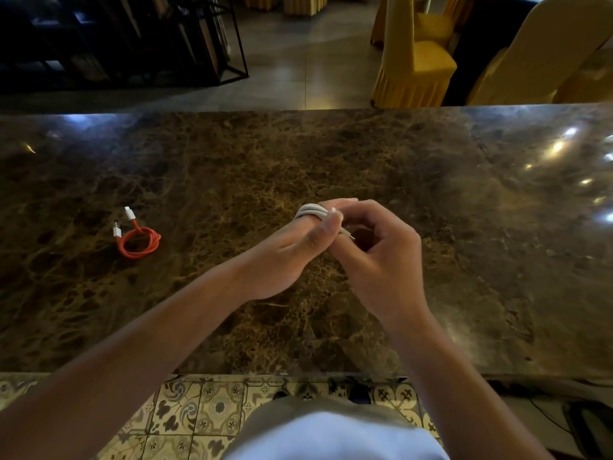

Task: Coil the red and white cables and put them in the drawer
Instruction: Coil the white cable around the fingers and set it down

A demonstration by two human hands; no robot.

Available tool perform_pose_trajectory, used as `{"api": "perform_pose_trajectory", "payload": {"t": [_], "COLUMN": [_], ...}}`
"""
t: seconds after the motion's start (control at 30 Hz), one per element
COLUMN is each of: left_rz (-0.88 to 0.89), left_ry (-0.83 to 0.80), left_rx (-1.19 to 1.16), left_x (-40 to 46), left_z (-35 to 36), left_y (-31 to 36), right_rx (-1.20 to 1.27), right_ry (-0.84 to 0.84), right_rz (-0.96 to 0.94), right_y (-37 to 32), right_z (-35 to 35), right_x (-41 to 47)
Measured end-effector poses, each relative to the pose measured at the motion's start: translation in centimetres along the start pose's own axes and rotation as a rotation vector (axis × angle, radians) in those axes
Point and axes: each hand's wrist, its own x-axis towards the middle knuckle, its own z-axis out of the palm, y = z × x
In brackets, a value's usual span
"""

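White cable [310,212] wound in a few loops around the left hand [285,250], held up over the middle of the surface [331,154]. Left fingers [323,227] curled round the bundle, thumb pressing down on the loops. Right hand [381,247] just beside it, fingers pinching the loose tail end, a small metal plug tip [353,238] poking out between the two hands. So both gripping the same cable, nothing lying slack on the surface as far as visible.

Red cable [137,239] already coiled, sitting well apart on the left side of the surface, both white plug ends sticking out toward the far side. Looks done, just not put away yet.

No drawer anywhere in view, so can't say where that is.

Stuff that could go sideways, just guessing here:
- Letting go of the tail before tucking it = loops spring open, back to square one.
- Sliding the coil off the left fingers too loosely, same deal, bundle flops apart.
- Red coil isn't tied either, so grabbing it carelessly by one plug could unravel it.
- Shiny stone top, probably slippery, coils could skate if nudged.
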Motion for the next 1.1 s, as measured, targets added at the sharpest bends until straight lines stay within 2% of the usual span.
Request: {"api": "perform_pose_trajectory", "payload": {"t": [0.13,0.2,0.3,0.37,0.43,0.5,0.57,0.67,0.73,0.8,0.87,0.97,1.03,1.1], "left_rz": [0.042,0.04,0.027,-0.001,-0.011,-0.026,-0.032,-0.013,-0.003,-0.039,-0.074,-0.01,0.067,0.102], "left_ry": [-0.011,0.012,-0.094,-0.141,-0.034,0.07,0.076,0.057,0.111,0.177,0.129,-0.127,-0.273,-0.324], "left_rx": [-0.077,-0.098,-0.095,-0.076,-0.107,-0.15,-0.203,-0.217,-0.229,-0.272,-0.427,-0.658,-0.776,-0.859], "left_x": [-0.2,-0.4,-1.0,-1.5,-1.8,-1.9,-1.7,-1.2,-1.0,-0.9,-1.1,-1.5,-1.7,-1.7], "left_z": [0.2,-0.1,-1.1,-1.5,-1.4,-1.3,-1.0,-0.5,-0.8,-1.1,-1.2,-0.3,0.3,0.6], "left_y": [0.4,0.3,0.1,0.2,-0.3,-1.1,-1.3,-1.1,-1.3,-1.5,-1.7,-1.4,-1.2,-1.2], "right_rx": [0.109,0.252,0.534,0.559,0.347,-0.023,-0.271,-0.453,-0.611,-0.656,-0.491,-0.039,0.201,0.285], "right_ry": [-0.066,-0.12,-0.236,-0.3,-0.32,-0.31,-0.254,-0.093,-0.006,0.03,-0.019,-0.148,-0.341,-0.56], "right_rz": [-0.023,0.008,0.11,0.147,0.1,0.005,-0.096,-0.204,-0.308,-0.324,-0.17,0.201,0.381,0.443], "right_y": [-0.2,-0.3,-1.0,-1.6,-1.9,-2.0,-2.0,-2.6,-3.1,-3.2,-2.2,0.4,1.5,1.5], "right_z": [0.2,0.1,-0.8,-1.2,-1.4,-1.5,-1.3,-0.9,-1.3,-2.3,-2.7,-2.3,-1.9,-1.4], "right_x": [0.2,0.3,0.5,0.5,0.2,-0.3,-1.0,-1.6,-1.5,-0.8,0.5,3.0,3.5,2.3]}}
